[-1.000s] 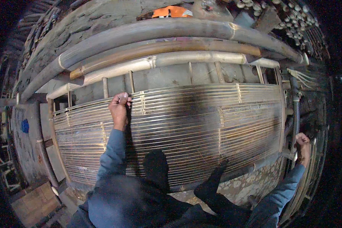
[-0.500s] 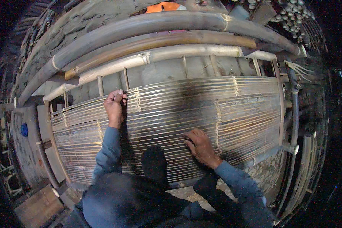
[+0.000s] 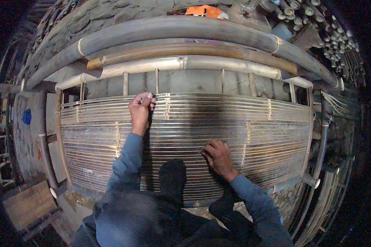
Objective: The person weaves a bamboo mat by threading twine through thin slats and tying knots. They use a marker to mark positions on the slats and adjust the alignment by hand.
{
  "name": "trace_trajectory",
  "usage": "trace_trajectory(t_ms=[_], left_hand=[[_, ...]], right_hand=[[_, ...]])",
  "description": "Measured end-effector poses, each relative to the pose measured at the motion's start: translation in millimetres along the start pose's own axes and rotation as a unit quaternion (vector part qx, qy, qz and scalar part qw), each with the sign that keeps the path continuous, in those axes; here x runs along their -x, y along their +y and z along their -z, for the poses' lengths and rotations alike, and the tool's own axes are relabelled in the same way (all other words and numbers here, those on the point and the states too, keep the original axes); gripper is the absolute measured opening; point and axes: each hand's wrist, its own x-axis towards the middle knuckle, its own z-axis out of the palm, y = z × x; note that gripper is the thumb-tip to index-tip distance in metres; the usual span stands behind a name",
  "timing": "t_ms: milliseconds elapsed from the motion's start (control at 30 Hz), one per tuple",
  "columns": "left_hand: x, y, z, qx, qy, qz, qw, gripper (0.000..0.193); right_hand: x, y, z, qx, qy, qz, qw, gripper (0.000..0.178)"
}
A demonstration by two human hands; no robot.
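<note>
Thin pale bamboo slats, spaced in long parallel rows, make up a wide panel [image 3: 185, 140] lying in front of me. Light bindings [image 3: 167, 106] cross the slats in short upright rows. My left hand [image 3: 140, 110] is closed in a pinch at the panel's far edge, left of the middle. A fine strand seems to stick up from its fingertips, too thin to name. Lower and to the right, my right hand [image 3: 219, 157] rests low over the slats with its fingers curled in. Whatever lies between those fingertips is hidden. My dark-covered foot [image 3: 172, 177] is on the near part of the panel.
Beyond the panel run a pale bamboo rail [image 3: 152, 65], a brown pole [image 3: 218, 50] and a thick grey pole [image 3: 173, 29]. Side poles [image 3: 48, 164] flank the frame. Cut bamboo ends [image 3: 338, 49] are stacked far right; an orange item [image 3: 204, 11] lies at the back.
The view has shifted, so the panel sits straighter. My left hand remains pinched at the far edge. My right hand's fingers have curled in more over the slats.
</note>
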Motion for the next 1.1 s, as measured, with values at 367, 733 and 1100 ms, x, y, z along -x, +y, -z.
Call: trace_trajectory(t_ms=[367,733,1100], left_hand=[[0,7,3,0.054,-0.014,0.025,0.998,0.011],[10,4,11,0.169,-0.054,0.123,0.976,0.015],[10,6,19,0.169,-0.061,0.135,0.974,0.018]], right_hand=[[-57,-21,4,-0.397,0.043,-0.151,0.904,0.008],[-231,-72,-31,-0.619,0.060,-0.154,0.768,0.034],[-256,-62,-43,-0.583,-0.024,-0.224,0.781,0.038]])
